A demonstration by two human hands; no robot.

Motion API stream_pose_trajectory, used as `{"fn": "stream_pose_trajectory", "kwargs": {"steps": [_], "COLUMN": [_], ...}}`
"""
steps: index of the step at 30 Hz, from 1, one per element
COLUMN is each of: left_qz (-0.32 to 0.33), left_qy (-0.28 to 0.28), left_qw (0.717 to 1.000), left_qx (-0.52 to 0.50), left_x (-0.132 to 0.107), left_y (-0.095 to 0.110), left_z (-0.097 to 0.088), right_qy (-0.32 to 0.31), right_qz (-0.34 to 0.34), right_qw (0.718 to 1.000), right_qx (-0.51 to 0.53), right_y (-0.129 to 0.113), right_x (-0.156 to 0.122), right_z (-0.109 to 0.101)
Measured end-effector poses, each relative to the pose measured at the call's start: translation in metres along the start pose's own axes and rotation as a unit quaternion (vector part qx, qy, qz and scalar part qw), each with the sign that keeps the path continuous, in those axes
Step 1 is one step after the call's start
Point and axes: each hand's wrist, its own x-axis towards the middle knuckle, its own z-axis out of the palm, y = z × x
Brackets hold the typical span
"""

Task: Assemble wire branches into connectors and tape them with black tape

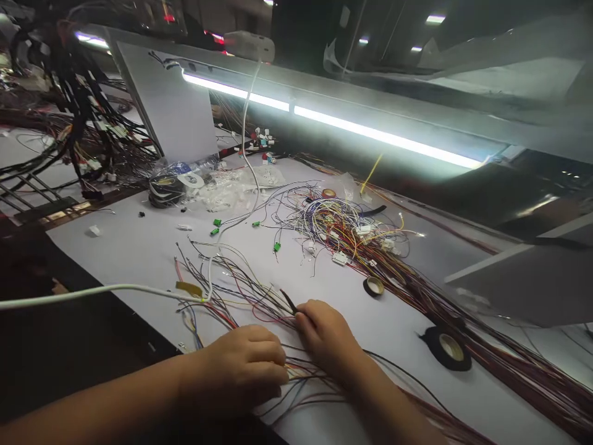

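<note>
My left hand (pixel 245 364) rests knuckles up on a loose bundle of thin coloured wires (pixel 241 290) spread over the white worktop (pixel 139 247); its fingers are curled round several strands near a small pale connector. My right hand (pixel 324 334) lies just to the right, its fingertips pinched on a short dark piece, tape or sleeve, at the wire bundle. Both forearms come in from the bottom edge.
A roll of black tape (pixel 447 348) and a smaller tape roll (pixel 373 285) lie to the right. A tangle of wires with white connectors (pixel 352 232), small green connectors (pixel 216 222), plastic bags (pixel 222 185), a white cable (pixel 92 292) and a lit tube lamp (pixel 333 120) surround the hands.
</note>
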Motion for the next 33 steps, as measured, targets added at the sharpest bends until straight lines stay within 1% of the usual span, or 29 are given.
{"fn": "stream_pose_trajectory", "kwargs": {"steps": [1, 2, 3, 4, 6, 8, 10, 11, 12, 14, 15, 16, 17, 18, 19, 20, 21, 23, 24, 26, 27, 29, 30, 31, 32, 33], "left_qz": [0.014, 0.026, 0.015, -0.012, -0.074, -0.144, -0.209, -0.234, -0.251, -0.298, -0.316, -0.321, -0.314, -0.297, -0.272, -0.241, -0.218, -0.176, -0.157, -0.142, -0.137, -0.105, -0.085, -0.076, -0.084, -0.112], "left_qy": [0.021, 0.037, 0.053, 0.059, 0.03, -0.011, -0.03, -0.041, -0.048, -0.046, -0.046, -0.037, -0.016, 0.01, 0.039, 0.062, 0.063, 0.033, 0.013, -0.007, -0.006, -0.009, -0.018, -0.03, -0.04, -0.05], "left_qw": [1.0, 0.999, 0.998, 0.996, 0.992, 0.978, 0.953, 0.94, 0.927, 0.891, 0.881, 0.878, 0.883, 0.895, 0.911, 0.931, 0.949, 0.974, 0.982, 0.989, 0.99, 0.994, 0.996, 0.996, 0.993, 0.985], "left_qx": [0.006, 0.016, 0.034, 0.059, 0.102, 0.15, 0.216, 0.245, 0.274, 0.338, 0.348, 0.354, 0.349, 0.332, 0.307, 0.267, 0.22, 0.138, 0.105, 0.046, 0.009, -0.03, -0.017, 0.019, 0.069, 0.124], "left_x": [0.002, 0.005, 0.008, 0.012, 0.019, 0.021, 0.014, 0.006, -0.002, -0.019, -0.026, -0.029, -0.029, -0.025, -0.017, -0.007, 0.005, 0.032, 0.045, 0.067, 0.074, 0.082, 0.083, 0.081, 0.078, 0.074], "left_y": [-0.003, -0.006, -0.009, -0.013, -0.023, -0.038, -0.056, -0.066, -0.076, -0.093, -0.098, -0.1, -0.099, -0.094, -0.087, -0.077, -0.066, -0.042, -0.03, -0.01, -0.002, 0.007, 0.008, 0.004, -0.002, -0.012], "left_z": [0.001, 0.001, 0.002, 0.001, -0.002, -0.013, -0.031, -0.042, -0.053, -0.075, -0.084, -0.089, -0.092, -0.09, -0.085, -0.076, -0.064, -0.036, -0.023, -0.002, 0.004, 0.008, 0.006, 0.002, -0.004, -0.012], "right_qy": [0.008, 0.014, 0.018, 0.018, 0.022, 0.048, 0.086, 0.103, 0.115, 0.123, 0.122, 0.118, 0.113, 0.108, 0.104, 0.101, 0.101, 0.099, 0.096, 0.088, 0.086, 0.086, 0.088, 0.089, 0.09, 0.089], "right_qz": [0.02, 0.044, 0.068, 0.089, 0.126, 0.152, 0.166, 0.169, 0.169, 0.168, 0.17, 0.172, 0.175, 0.177, 0.179, 0.181, 0.181, 0.177, 0.172, 0.163, 0.158, 0.146, 0.139, 0.132, 0.129, 0.129], "right_qw": [0.997, 0.986, 0.967, 0.945, 0.896, 0.855, 0.827, 0.819, 0.816, 0.815, 0.814, 0.812, 0.81, 0.807, 0.803, 0.8, 0.797, 0.795, 0.797, 0.809, 0.819, 0.841, 0.849, 0.855, 0.857, 0.855], "right_qx": [0.08, 0.163, 0.243, 0.314, 0.424, 0.494, 0.53, 0.538, 0.541, 0.541, 0.542, 0.545, 0.548, 0.553, 0.559, 0.564, 0.568, 0.573, 0.572, 0.557, 0.544, 0.514, 0.502, 0.493, 0.491, 0.495], "right_y": [0.003, 0.006, 0.009, 0.013, 0.019, 0.025, 0.029, 0.031, 0.032, 0.032, 0.032, 0.031, 0.03, 0.029, 0.028, 0.027, 0.026, 0.026, 0.026, 0.026, 0.027, 0.027, 0.028, 0.028, 0.028, 0.028], "right_x": [0.0, -0.001, -0.001, -0.002, -0.003, -0.002, -0.001, 0.0, 0.0, 0.002, 0.002, 0.003, 0.003, 0.003, 0.003, 0.003, 0.003, 0.001, 0.0, -0.002, -0.003, -0.005, -0.005, -0.005, -0.005, -0.005], "right_z": [-0.002, -0.005, -0.006, -0.007, -0.006, -0.004, -0.001, 0.0, 0.0, 0.0, -0.001, -0.002, -0.003, -0.004, -0.005, -0.005, -0.006, -0.005, -0.005, -0.003, -0.002, -0.001, 0.0, 0.0, 0.0, 0.001]}}
